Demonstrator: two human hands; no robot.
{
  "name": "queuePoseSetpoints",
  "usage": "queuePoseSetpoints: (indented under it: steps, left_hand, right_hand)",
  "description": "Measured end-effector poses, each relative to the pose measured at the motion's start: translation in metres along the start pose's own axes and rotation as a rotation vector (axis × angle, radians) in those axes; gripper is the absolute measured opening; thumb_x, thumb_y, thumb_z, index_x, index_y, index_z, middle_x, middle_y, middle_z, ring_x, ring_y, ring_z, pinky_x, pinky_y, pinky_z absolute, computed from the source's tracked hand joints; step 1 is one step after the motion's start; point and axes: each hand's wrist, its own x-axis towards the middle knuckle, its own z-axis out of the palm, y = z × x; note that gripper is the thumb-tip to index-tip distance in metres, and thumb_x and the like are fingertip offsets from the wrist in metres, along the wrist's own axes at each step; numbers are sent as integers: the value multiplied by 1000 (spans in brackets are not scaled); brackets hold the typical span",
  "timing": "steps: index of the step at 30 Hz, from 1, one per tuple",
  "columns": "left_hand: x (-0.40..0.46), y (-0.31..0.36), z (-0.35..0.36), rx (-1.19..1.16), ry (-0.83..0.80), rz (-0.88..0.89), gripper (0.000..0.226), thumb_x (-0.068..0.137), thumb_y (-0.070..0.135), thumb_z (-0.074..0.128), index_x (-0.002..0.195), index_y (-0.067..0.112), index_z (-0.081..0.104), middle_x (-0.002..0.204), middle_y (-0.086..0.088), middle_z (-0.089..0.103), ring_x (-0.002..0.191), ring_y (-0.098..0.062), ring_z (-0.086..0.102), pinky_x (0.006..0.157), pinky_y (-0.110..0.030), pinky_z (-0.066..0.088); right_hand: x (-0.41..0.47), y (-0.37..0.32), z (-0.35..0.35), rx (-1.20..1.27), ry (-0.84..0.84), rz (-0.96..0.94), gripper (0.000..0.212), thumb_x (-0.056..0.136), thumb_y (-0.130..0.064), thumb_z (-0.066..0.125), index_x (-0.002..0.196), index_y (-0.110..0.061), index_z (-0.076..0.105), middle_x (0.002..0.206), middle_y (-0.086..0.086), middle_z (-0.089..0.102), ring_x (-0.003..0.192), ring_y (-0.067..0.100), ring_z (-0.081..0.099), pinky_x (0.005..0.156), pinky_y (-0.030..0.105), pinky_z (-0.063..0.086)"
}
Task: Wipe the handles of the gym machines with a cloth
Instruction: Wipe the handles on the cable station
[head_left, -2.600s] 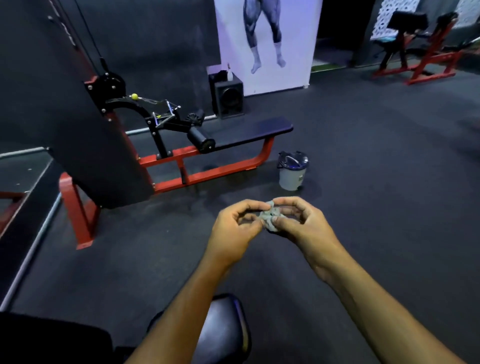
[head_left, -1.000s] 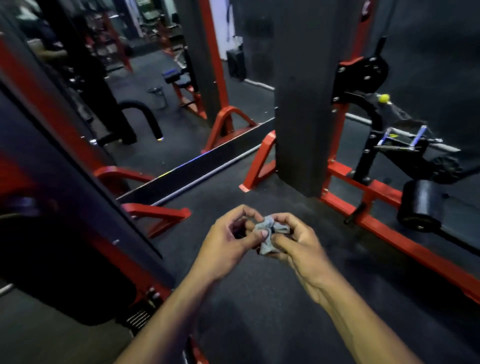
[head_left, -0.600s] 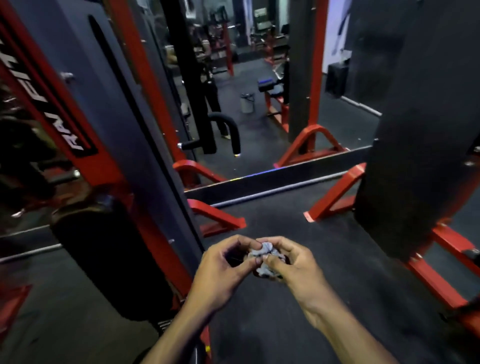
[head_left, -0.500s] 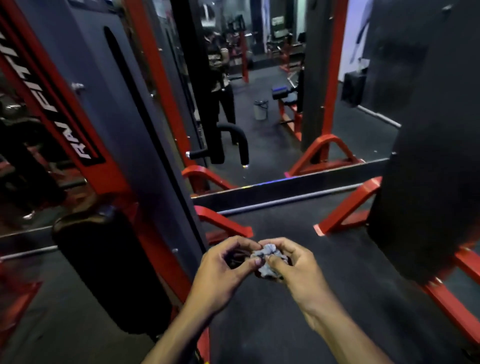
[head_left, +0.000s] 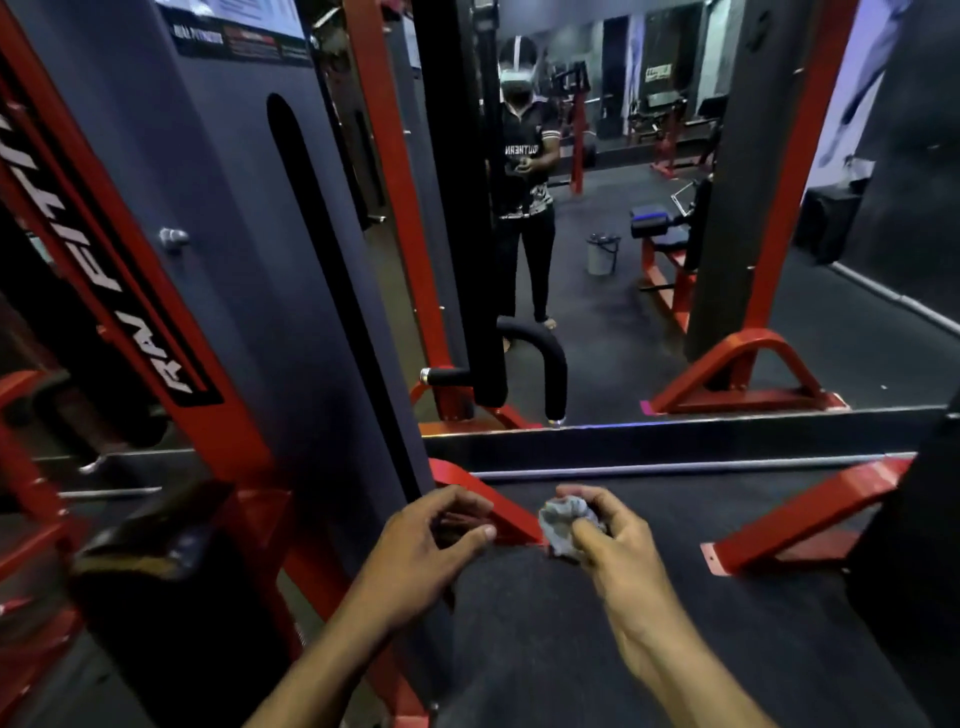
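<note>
A small crumpled grey cloth (head_left: 560, 524) is pinched in my right hand (head_left: 608, 540) at low centre. My left hand (head_left: 426, 545) hovers a short way to its left, fingers loosely curled and holding nothing. A black padded curved handle (head_left: 540, 358) shows in the wall mirror ahead, beside a dark upright post. To my left stands a red and dark grey machine column (head_left: 249, 291) with white lettering on its red frame.
A wall mirror (head_left: 649, 260) fills the view ahead and reflects a standing person, a bench and a small bucket (head_left: 600, 254). Red base feet (head_left: 789, 525) sit on the dark rubber floor to the right. A black padded roller (head_left: 171, 587) lies low at the left.
My view swung left from the bench machine to the mirror and column. My left hand let go of the cloth and drew apart; my right hand keeps it.
</note>
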Motion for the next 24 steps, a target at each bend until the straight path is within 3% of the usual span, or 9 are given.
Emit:
queuePoseSetpoints:
  steps: [5,8,12,14,16,21,24]
  left_hand:
    - [96,-28,-36,77,-111,17,38,81,42,80,116,31,69,111,14,73,106,-1,69,99,-32,55]
    - [169,-42,-50,156,-53,69,53,84,29,80,134,23,61,124,6,67,114,-7,64,104,-28,50]
    - [263,-76,-64,624,-40,76,91,76,30,71,158,15,33,155,-15,43,141,-35,44,117,-46,37]
    - [294,-100,-67,844,-117,40,99,80,27,73,162,19,20,166,-11,26,152,-32,27,123,-49,23]
    - [317,-118,-66,953,-200,9,94,82,30,73,161,24,24,166,-4,27,153,-25,24,122,-54,16]
    - [348,-137,-64,1059,-331,31,47,90,26,67,134,17,54,133,-9,58,124,-31,53,102,-41,45]
    - [358,-138,-64,1053,-391,4,31,87,26,71,116,16,67,119,-8,69,112,-30,65,90,-37,52]
  right_hand:
    - [66,-12,23,-41,54,-43,56,81,21,39,111,-16,69,103,7,76,92,14,72,80,27,54]
    - [101,-25,30,-21,77,-87,44,88,20,43,112,-7,68,106,13,75,92,16,72,79,25,58]
    - [143,-31,26,-144,173,-208,27,93,6,59,102,-15,73,101,10,76,98,23,72,91,37,57]
    - [160,-26,28,-267,220,-240,25,93,3,62,101,-18,73,98,5,77,99,25,72,94,41,56]
    - [174,-21,35,-374,221,-241,24,93,1,62,98,-20,72,93,2,77,94,21,73,94,42,57]
    - [211,-6,49,-600,157,-260,19,92,-6,65,94,-23,71,89,-2,74,84,12,71,88,46,58]
    - [224,-8,50,-678,165,-321,17,89,-12,64,94,-28,69,86,-8,73,75,7,68,76,33,56]
